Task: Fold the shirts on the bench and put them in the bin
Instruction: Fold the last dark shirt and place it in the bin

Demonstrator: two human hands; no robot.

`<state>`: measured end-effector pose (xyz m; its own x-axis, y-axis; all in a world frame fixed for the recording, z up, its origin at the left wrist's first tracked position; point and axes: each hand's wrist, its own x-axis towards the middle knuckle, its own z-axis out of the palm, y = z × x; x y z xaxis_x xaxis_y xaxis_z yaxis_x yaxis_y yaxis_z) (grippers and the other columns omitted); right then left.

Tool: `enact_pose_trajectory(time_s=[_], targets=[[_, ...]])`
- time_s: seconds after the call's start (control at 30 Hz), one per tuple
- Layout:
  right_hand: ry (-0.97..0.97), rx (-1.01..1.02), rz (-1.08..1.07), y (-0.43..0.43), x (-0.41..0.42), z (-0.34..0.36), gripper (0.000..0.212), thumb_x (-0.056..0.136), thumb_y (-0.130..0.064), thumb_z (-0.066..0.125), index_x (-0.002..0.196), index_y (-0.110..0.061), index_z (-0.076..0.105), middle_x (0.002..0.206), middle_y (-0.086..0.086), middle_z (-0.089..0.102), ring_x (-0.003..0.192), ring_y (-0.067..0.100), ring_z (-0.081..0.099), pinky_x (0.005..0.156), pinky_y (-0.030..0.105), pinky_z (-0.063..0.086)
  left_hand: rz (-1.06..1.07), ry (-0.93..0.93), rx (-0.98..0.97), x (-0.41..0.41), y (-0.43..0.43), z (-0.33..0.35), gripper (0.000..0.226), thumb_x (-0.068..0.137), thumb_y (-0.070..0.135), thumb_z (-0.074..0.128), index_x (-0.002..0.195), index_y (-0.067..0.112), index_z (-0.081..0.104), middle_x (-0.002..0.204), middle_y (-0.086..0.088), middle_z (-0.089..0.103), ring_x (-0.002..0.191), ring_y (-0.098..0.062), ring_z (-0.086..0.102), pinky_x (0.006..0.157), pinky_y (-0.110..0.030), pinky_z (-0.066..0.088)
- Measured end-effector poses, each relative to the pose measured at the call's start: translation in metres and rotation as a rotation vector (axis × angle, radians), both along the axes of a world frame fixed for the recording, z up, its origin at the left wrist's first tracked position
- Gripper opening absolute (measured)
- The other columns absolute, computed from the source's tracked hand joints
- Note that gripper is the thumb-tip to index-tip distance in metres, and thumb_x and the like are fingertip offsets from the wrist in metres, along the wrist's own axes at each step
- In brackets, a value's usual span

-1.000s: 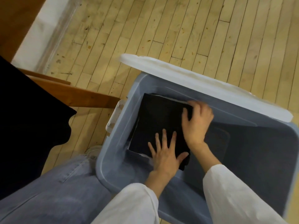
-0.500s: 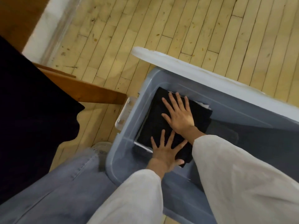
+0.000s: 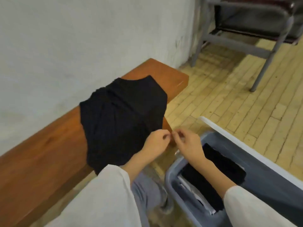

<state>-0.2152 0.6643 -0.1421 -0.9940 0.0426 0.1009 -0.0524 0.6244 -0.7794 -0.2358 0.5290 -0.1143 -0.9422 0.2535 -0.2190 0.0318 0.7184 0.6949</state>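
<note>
Black and unfolded, one shirt (image 3: 121, 118) is spread across the wooden desk (image 3: 49, 153) and draped over its front edge. At that edge the left hand (image 3: 155, 145) and right hand (image 3: 188, 145) are held with fingers curled and tips nearly meeting; any grip on the cloth cannot be told. Beside the desk, a folded shirt (image 3: 226, 164) is laid in the grey bin (image 3: 270, 181).

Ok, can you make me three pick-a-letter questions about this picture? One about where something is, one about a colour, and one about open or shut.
1. Where does the spread-out black shirt lie?
A) on the wooden bench
B) on the floor
C) on the chair

2. What colour is the bin?
A) red
B) yellow
C) grey-blue

3. How is the bin?
A) shut
B) open
C) upside down

Answers:
1 A: the black shirt drapes over the wooden bench.
2 C: the bin walls are grey-blue.
3 B: its white lid is off the top, and a folded shirt shows inside.
</note>
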Motion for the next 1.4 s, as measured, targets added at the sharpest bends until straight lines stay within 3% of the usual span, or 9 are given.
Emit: enact_pose_trajectory(time_s=[0.2,0.4,0.57,0.8,0.93,1.07,1.17,1.3,1.4], targets=[[-0.019,0.131,0.321,-0.124,-0.043,0.086,0.036,0.096,-0.034,0.05,0.127,-0.016,0.056,0.13,0.001,0.056,0.12,0.017,0.051,0.098,0.031,0.041,0.394,0.361,-0.201,0.013,-0.149,0.06,0.028,0.098,0.017,0.045,0.121,0.016,0.059,0.132,-0.004,0.052,0.122,-0.019,0.048,0.1,-0.026,0.037],[-0.192,0.6,0.444,-0.212,-0.064,0.065,0.055,0.102,-0.044,0.027,0.152,-0.025,0.016,0.161,-0.002,0.004,0.147,0.027,-0.002,0.116,0.051,0.004,-0.152,0.115,-0.594,0.026,-0.204,0.036,0.056,0.099,0.045,0.036,0.15,0.029,0.02,0.16,0.0,0.006,0.147,-0.022,0.0,0.116,-0.051,0.003],[-0.166,0.692,0.512,-0.275,-0.017,0.05,0.05,0.103,-0.042,0.012,0.152,-0.032,0.008,0.16,-0.009,-0.001,0.147,0.024,-0.012,0.115,0.053,-0.007,-0.025,0.206,-0.598,0.072,-0.259,0.025,0.057,0.099,0.052,0.026,0.151,0.032,0.016,0.16,0.006,0.006,0.148,-0.017,-0.003,0.116,-0.051,-0.004],[-0.135,0.643,0.712,-0.411,0.066,0.054,0.098,0.063,-0.066,-0.025,0.151,-0.036,0.007,0.16,-0.011,-0.003,0.146,0.023,-0.014,0.113,0.053,-0.012,0.163,0.087,-0.685,0.178,-0.387,0.025,0.057,0.078,0.056,0.032,0.125,0.039,0.059,0.134,0.009,0.056,0.129,-0.01,0.042,0.091,-0.058,0.045],[-0.134,0.684,0.867,-0.492,0.111,0.059,0.06,0.096,-0.056,0.001,0.152,-0.034,0.008,0.16,-0.009,-0.004,0.146,0.025,-0.015,0.113,0.054,-0.013,0.266,-0.021,-0.595,0.238,-0.455,0.034,0.093,0.063,0.063,-0.009,0.15,0.038,0.008,0.154,0.017,-0.01,0.146,-0.01,-0.012,0.113,-0.053,-0.007],[-0.135,0.646,1.052,-0.549,0.16,0.07,0.092,0.073,-0.071,-0.014,0.152,-0.031,0.014,0.16,-0.007,-0.001,0.146,0.025,-0.013,0.113,0.051,-0.013,0.382,-0.136,-0.589,0.297,-0.5,0.043,0.07,0.085,0.057,0.017,0.151,0.037,0.007,0.159,0.012,-0.004,0.144,-0.009,-0.016,0.114,-0.055,-0.005],[-0.207,0.453,1.113,-0.554,0.159,0.087,0.059,0.098,-0.056,0.025,0.149,-0.026,0.028,0.159,-0.002,0.015,0.147,0.021,0.003,0.118,0.042,0.0,0.412,-0.103,-0.566,0.313,-0.52,0.049,0.072,0.076,0.062,0.018,0.145,0.043,0.025,0.155,0.018,0.016,0.145,-0.01,0.009,0.114,-0.047,0.01],[-0.009,0.394,0.765,-0.507,0.091,0.086,0.048,0.101,-0.036,0.039,0.145,-0.02,0.036,0.155,0.002,0.028,0.145,0.021,0.018,0.116,0.032,0.016,0.786,0.212,-0.261,0.276,-0.544,0.045,0.022,0.094,0.027,0.048,0.11,0.039,0.058,0.117,0.011,0.057,0.115,-0.015,0.053,0.095,-0.033,0.039],[0.045,0.652,0.524,-0.46,0.029,0.078,0.059,0.101,-0.042,0.031,0.152,-0.019,0.014,0.16,0.004,0.01,0.147,0.026,0.005,0.117,0.039,0.011,0.882,0.278,-0.342,0.237,-0.557,0.027,0.038,0.094,0.012,0.05,0.131,0.015,0.056,0.145,-0.009,0.044,0.136,-0.027,0.037,0.112,-0.036,0.028]])
